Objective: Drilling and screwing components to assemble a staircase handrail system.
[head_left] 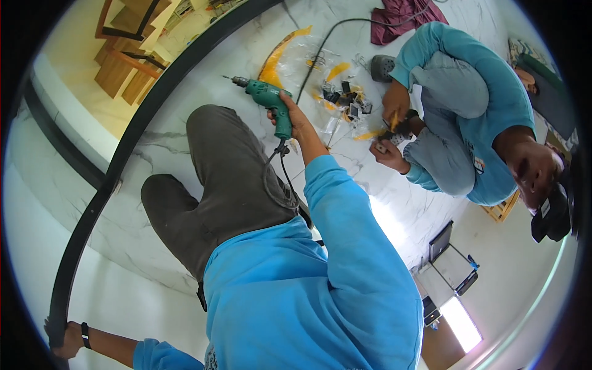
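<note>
A green corded power drill (pixel 264 98) is in my right hand (pixel 298 117), my fingers wrapped round its handle. Its chuck and bit point to the left, over the marble-patterned floor. From the base of the handle the black cord hangs in a loop beside my leg. At the lower left, my left hand (pixel 69 341) grips a long black bar (pixel 139 126), which looks bent by the lens as it runs up toward the top of the picture. Some of that hand's fingers are dark and hard to make out behind the bar.
Clear plastic wrapping with yellow strips (pixel 283 58) and a pile of small black and silver parts (pixel 348 98) lie on the floor. A co-worker in blue (pixel 487 123) crouches at the right, handling a small tool. A maroon cloth (pixel 401 20) and a wooden staircase (pixel 126 55) are farther off.
</note>
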{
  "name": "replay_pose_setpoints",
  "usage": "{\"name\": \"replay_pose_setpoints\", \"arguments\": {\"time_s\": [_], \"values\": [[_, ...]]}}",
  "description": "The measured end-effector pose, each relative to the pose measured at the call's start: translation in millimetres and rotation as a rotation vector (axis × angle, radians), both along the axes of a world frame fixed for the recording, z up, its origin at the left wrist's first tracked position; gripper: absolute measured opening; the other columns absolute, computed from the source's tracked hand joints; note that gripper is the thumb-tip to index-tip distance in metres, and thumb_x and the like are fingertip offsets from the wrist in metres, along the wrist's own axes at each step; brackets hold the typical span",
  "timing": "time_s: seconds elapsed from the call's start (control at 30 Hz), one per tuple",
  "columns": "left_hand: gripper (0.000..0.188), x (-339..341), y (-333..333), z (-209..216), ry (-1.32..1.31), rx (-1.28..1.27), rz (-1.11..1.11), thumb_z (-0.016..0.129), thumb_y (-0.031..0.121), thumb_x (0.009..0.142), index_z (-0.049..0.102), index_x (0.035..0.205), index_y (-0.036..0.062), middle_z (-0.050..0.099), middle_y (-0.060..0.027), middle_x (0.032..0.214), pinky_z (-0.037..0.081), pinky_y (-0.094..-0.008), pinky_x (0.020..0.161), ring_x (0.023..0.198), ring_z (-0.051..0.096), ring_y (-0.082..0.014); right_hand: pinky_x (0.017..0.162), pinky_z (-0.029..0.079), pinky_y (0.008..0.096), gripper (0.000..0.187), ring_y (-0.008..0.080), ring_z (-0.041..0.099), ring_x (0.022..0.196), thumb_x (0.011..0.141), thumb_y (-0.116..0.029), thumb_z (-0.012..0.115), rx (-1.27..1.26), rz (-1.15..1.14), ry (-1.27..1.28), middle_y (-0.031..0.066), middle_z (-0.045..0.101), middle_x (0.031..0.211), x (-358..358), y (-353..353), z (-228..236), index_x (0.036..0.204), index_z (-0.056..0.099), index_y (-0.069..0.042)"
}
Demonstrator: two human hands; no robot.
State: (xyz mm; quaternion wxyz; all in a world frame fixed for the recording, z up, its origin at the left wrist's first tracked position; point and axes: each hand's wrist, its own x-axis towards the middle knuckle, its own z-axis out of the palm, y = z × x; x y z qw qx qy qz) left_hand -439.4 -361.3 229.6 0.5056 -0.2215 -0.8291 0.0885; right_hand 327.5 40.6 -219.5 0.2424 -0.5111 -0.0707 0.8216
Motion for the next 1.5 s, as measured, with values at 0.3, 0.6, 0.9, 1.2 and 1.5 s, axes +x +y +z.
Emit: {"name": "replay_pose_setpoints", "arguments": {"time_s": [0.3, 0.6, 0.9, 1.2, 1.5], "values": [[0.070, 52.0, 54.2, -4.0, -0.792, 1.274, -0.858, 0.058, 0.024, 0.083, 0.021, 0.128, -0.0154, 0.061, -0.0430, 0.092, 0.055, -0.0719, 0.082, 0.085, 0.067, -0.0549, 0.090, 0.047, 0.0455, 0.051, 0.0384, 0.057, 0.104, 0.086, -0.032, 0.071, 0.490, 0.204, -1.712, 0.0250, 0.057, 0.110, 95.9, -96.5, 25.1, 0.115, 0.052, 0.006], [0.049, 93.7, 84.5, -11.1, -0.654, 1.266, -0.753, 0.061, 0.020, 0.084, 0.048, 0.095, -0.0256, 0.064, -0.0396, 0.090, 0.062, -0.0599, 0.077, 0.082, 0.070, -0.0483, 0.089, 0.046, 0.0500, 0.034, 0.0429, 0.056, 0.105, 0.092, -0.017, 0.059, 0.362, 0.261, -1.447, 0.0277, 0.053, 0.114, 137.8, -155.1, 11.3, 0.116, 0.047, 0.004], [0.067, 150.4, 117.2, -10.6, -0.619, 1.175, -0.557, 0.052, 0.038, 0.092, 0.053, 0.100, -0.0286, 0.070, -0.0311, 0.096, 0.055, -0.0477, 0.094, 0.094, 0.070, -0.0376, 0.067, 0.051, 0.0419, 0.023, 0.0334, 0.064, 0.067, 0.084, -0.024, 0.072, 0.807, 0.057, -1.506, 0.0140, 0.066, 0.071, 128.6, -3.7, 15.4, 0.088, 0.066, -0.003], [0.074, 203.5, 127.8, -13.4, -0.729, 1.108, -0.340, 0.052, 0.050, 0.096, 0.051, 0.124, -0.0187, 0.061, -0.0276, 0.125, 0.053, -0.0467, 0.097, 0.112, 0.062, -0.0346, 0.080, 0.054, 0.0423, 0.020, 0.0348, 0.070, 0.085, 0.079, -0.024, 0.070, 0.636, 0.334, -1.512, 0.0158, 0.072, 0.085, 132.1, 65.0, 0.7, 0.090, 0.072, -0.006], [0.044, 385.0, 159.8, -194.2, -1.688, 0.595, -0.528, 0.056, 0.008, 0.098, 0.045, 0.140, -0.0001, 0.047, -0.0113, 0.144, 0.054, -0.0324, 0.090, 0.113, 0.061, -0.0223, 0.081, 0.053, 0.0453, 0.030, 0.0367, 0.068, 0.089, 0.080, -0.030, 0.066, 0.703, 0.481, -1.574, 0.0200, 0.071, 0.090, 153.2, 57.9, -34.6, 0.092, 0.070, -0.003]]}}
